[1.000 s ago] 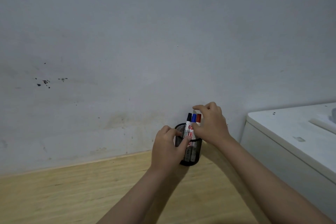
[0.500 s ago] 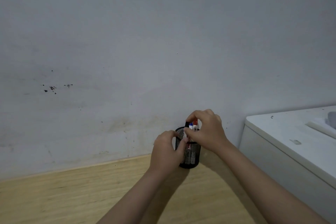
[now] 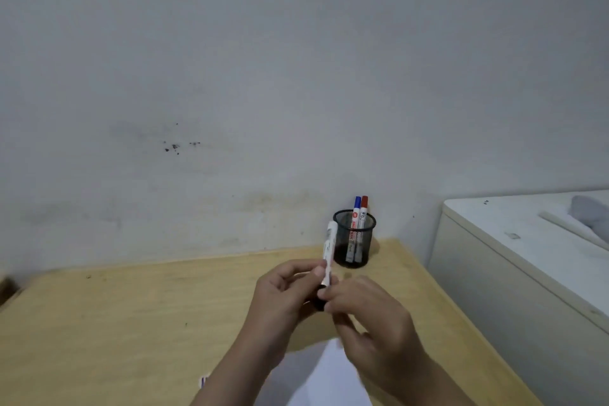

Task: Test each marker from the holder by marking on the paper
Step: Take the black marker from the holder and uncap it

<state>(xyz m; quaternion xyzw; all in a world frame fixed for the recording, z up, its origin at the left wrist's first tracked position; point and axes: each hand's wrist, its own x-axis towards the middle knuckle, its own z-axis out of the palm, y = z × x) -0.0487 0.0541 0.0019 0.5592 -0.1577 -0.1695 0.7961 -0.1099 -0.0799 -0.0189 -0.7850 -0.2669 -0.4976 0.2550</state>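
Note:
A black mesh holder [image 3: 354, 242] stands at the back right of the wooden table [image 3: 115, 316], against the wall. A blue-capped marker [image 3: 357, 210] and a red-capped marker [image 3: 363, 210] stand in it. In front of the holder, my left hand [image 3: 283, 290] grips the white barrel of a black marker [image 3: 330, 250], which points up and away. My right hand [image 3: 372, 323] pinches its black cap [image 3: 320, 300] at the lower end. White paper [image 3: 329, 376] lies on the table below my hands, partly hidden by my forearms.
A grey-white wall rises right behind the table. A white cabinet [image 3: 514, 267] stands to the right of the table, higher than it, with a pale stick and a grey object on top. A small printed scrap [image 3: 204, 381] lies by my left forearm.
Both hands left the holder and came toward me with the black marker. The holder now stands alone with the blue and red markers. The view tilted down, showing the paper.

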